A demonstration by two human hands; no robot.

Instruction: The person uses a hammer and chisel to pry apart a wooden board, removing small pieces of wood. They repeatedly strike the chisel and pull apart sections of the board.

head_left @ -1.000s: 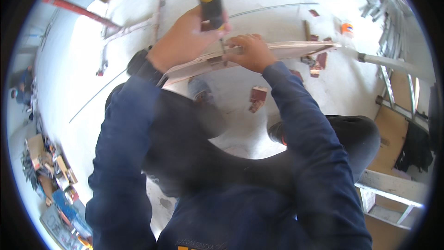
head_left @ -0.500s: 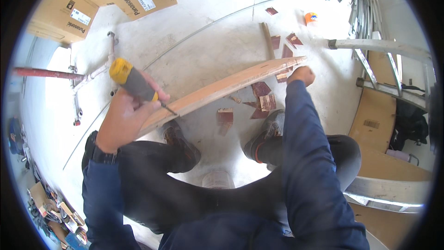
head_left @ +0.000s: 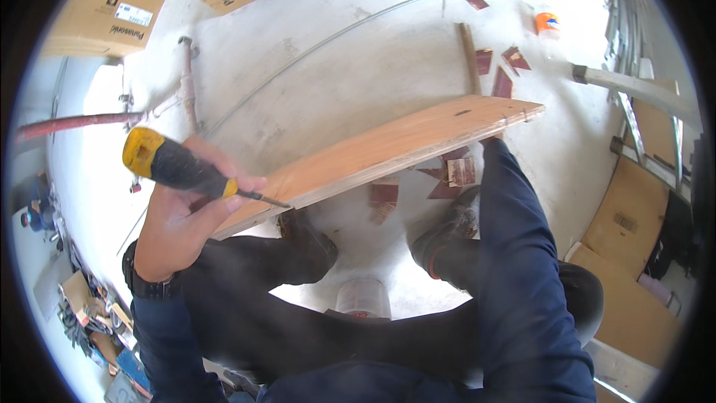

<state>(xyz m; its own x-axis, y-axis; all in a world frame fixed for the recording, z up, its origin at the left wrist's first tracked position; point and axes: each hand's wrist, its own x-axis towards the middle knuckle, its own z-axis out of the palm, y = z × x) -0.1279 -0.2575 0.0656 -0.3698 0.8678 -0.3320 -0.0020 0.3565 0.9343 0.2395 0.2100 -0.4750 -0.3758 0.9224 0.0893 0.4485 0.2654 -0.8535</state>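
Observation:
My left hand (head_left: 176, 227) is closed round a screwdriver (head_left: 179, 166) with a black and yellow handle. The screwdriver's thin shaft points right, its tip at the near edge of a wooden board (head_left: 388, 138). This long plywood-like board slants across in front of me above my shoes, its pale face turned up and its layered edge toward me. My right forearm (head_left: 514, 231) reaches to the board's right end. There my right hand (head_left: 491, 136) is almost wholly hidden beneath the board, and its fingers do not show.
Broken dark-red wood scraps (head_left: 461, 172) lie on the floor between my shoes and beyond the board. A clear tub (head_left: 363, 298) stands between my legs. Farther off are a wooden strip (head_left: 469, 58), an orange tub (head_left: 547, 25), cardboard boxes (head_left: 97, 19), red pipes (head_left: 78, 125) and a metal ladder (head_left: 641, 89).
The board has tilted, showing more of its broad face. My right hand, a fist by the board's right end before, has gone under it. The screwdriver's handle has swung lower and left.

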